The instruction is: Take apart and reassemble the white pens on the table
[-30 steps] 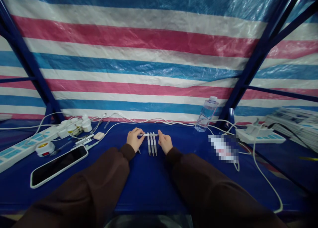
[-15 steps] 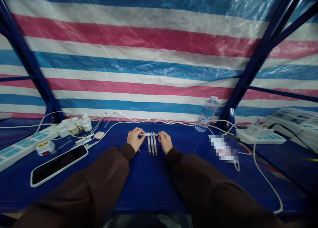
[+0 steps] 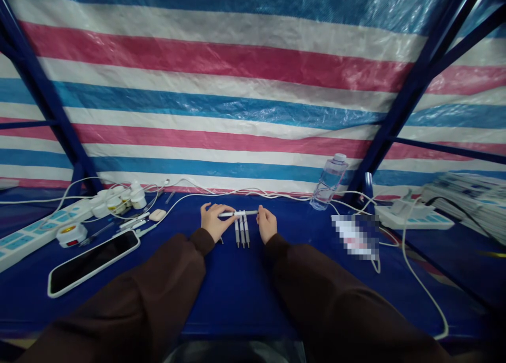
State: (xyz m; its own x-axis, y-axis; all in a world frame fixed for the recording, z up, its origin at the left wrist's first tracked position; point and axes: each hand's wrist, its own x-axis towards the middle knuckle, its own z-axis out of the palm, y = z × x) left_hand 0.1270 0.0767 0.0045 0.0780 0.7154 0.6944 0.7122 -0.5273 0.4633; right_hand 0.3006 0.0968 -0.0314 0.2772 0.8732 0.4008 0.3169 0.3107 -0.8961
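A white and grey pen [image 3: 250, 213] lies crosswise between my hands, over the upper ends of three similar pens [image 3: 242, 230]. Those three rest side by side on the blue table, their tips toward me. My left hand [image 3: 214, 222] pinches the crosswise pen near its left part, with the other fingers bent and raised. At the pen's right end, my right hand [image 3: 268, 225] closes thumb and forefinger on it. A small thin tip pokes out beside my left wrist; the rest of it is hidden under the hand.
On the left lie a phone [image 3: 95, 263], a power strip [image 3: 47, 231] with plugs, a white round-edged case [image 3: 157, 215] and loose pens. To the right stand a clear bottle [image 3: 329, 183], another power strip [image 3: 415, 217] and stacked papers [image 3: 470, 199]. White cables [image 3: 272, 195] run along the back.
My right hand has shifted slightly right, and the crosswise pen has moved a little right with it. My left fingers have spread more. The three lying pens have stayed put.
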